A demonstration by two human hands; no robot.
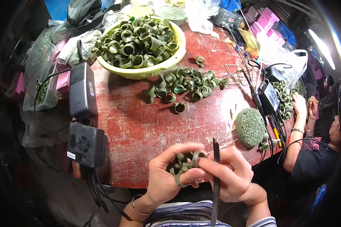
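Observation:
Near the table's front edge, my left hand (161, 176) is closed around several dull green rings (182, 166). My right hand (235, 176) grips a narrow, dark, flat tool (216, 189) with a pointed upper end, held upright. Its thumb and fingertips also touch one of the rings in my left hand. Farther off, a loose heap of similar rings (199, 94) lies on the red table (140, 125). Behind the heap, a yellow-green basket (140, 74) is piled high with more of them.
A round, rough green block (250, 128) lies to the right. Dark boxes with cables, a grey one (82, 90) and one with a fan (85, 143), line the left edge. At the far right, a co-worker's hand (299, 106) is beside another ring pile (284, 99) and a black box (269, 99).

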